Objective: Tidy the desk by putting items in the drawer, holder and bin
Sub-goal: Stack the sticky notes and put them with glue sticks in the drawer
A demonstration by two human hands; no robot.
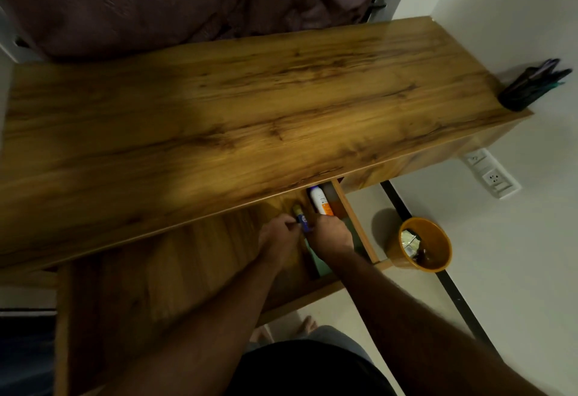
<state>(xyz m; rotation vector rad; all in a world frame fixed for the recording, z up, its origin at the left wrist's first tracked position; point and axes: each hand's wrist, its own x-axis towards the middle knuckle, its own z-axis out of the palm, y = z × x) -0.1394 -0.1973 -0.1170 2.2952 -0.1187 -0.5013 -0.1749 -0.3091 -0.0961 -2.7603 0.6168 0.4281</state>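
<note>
- Down inside the open drawer (356, 223), head view: a blue glue stick (302, 220) lies between both hands, long axis running toward the desk (250, 108).
- Left hand (278, 236) pinches its near end; right hand (331, 234) rests curled beside it, its hold unclear.

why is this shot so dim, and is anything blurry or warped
Head view: dim room light, a brighter patch and faint glare on the desk top; both hands in the drawer look slightly soft; the wide lens bends the desk edges.

Table (250, 108): wooden top; black pen holder (528, 89) at its far-right corner, well away from the grip.
Floor (516, 239): orange bin (420, 244) right of the grip.
</note>
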